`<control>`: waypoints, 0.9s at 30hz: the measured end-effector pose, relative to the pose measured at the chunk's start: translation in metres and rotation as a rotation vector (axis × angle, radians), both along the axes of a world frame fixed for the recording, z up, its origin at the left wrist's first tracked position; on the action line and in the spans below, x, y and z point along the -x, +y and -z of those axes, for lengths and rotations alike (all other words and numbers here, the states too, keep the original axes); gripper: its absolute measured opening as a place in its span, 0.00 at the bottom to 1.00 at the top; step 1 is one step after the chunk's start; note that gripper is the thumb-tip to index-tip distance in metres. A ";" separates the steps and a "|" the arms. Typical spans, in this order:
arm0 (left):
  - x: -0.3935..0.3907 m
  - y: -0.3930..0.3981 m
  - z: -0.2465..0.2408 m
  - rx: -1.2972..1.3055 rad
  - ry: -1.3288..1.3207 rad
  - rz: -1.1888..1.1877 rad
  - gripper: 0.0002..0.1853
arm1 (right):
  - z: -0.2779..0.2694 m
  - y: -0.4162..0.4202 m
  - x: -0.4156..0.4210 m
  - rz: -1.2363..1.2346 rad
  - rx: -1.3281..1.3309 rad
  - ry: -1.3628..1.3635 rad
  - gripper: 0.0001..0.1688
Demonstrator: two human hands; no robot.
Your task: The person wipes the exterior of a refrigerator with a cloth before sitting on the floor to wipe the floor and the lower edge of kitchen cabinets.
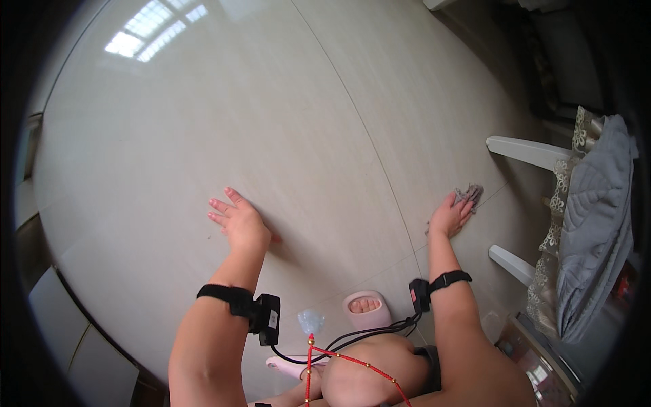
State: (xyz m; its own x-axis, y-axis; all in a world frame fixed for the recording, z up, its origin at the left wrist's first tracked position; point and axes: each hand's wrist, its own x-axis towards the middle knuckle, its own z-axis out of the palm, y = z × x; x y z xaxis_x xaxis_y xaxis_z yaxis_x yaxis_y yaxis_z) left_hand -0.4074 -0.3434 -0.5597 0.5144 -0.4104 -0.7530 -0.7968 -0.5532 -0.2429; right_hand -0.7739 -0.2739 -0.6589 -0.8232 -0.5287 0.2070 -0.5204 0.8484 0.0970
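Note:
My right hand presses a crumpled grey cloth against the pale tiled floor. Parts of the cloth stick out past the fingertips and beside the wrist. To the left, my left hand is spread with nothing in it, over or against the floor; whether the palm touches cannot be told. Both forearms carry black straps with small black devices, joined by dark cables. A translucent pale pendant hangs on a red beaded cord between the arms.
White furniture legs stand at the right, below a lace-edged cover and a folded grey fabric. A glass-sided piece of furniture is at the lower right. White panels line the lower left. A pink slipper holds a foot.

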 end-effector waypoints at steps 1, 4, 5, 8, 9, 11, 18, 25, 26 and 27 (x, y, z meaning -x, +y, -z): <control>-0.001 0.003 -0.002 -0.016 0.004 -0.016 0.70 | -0.002 -0.014 -0.005 -0.010 0.045 -0.098 0.28; 0.002 0.004 0.008 0.009 0.021 0.011 0.71 | -0.010 -0.123 -0.049 -0.235 0.247 -0.172 0.24; 0.000 0.004 0.007 0.021 0.004 -0.024 0.71 | -0.017 -0.170 -0.086 -0.378 0.212 -0.176 0.23; 0.001 0.002 0.015 0.020 -0.033 -0.033 0.72 | -0.013 -0.269 -0.189 -0.749 0.356 -0.247 0.25; 0.007 0.002 0.016 -0.008 -0.051 0.026 0.73 | 0.003 -0.297 -0.217 -0.817 0.364 -0.247 0.26; -0.004 0.004 0.017 -0.055 -0.112 0.050 0.73 | -0.025 -0.302 -0.291 -1.178 0.057 -0.498 0.27; 0.004 0.005 0.013 -0.112 -0.127 0.076 0.76 | -0.028 -0.291 -0.109 -0.881 0.061 -0.353 0.28; 0.005 0.002 0.003 -0.178 -0.203 -0.013 0.75 | -0.006 -0.042 0.053 -0.517 0.095 -0.342 0.29; 0.008 0.002 0.002 -0.194 -0.200 0.014 0.75 | -0.001 -0.010 0.084 -0.379 0.149 -0.424 0.30; 0.017 -0.002 0.002 -0.204 -0.185 0.047 0.75 | 0.009 0.015 0.119 -0.230 0.121 -0.161 0.30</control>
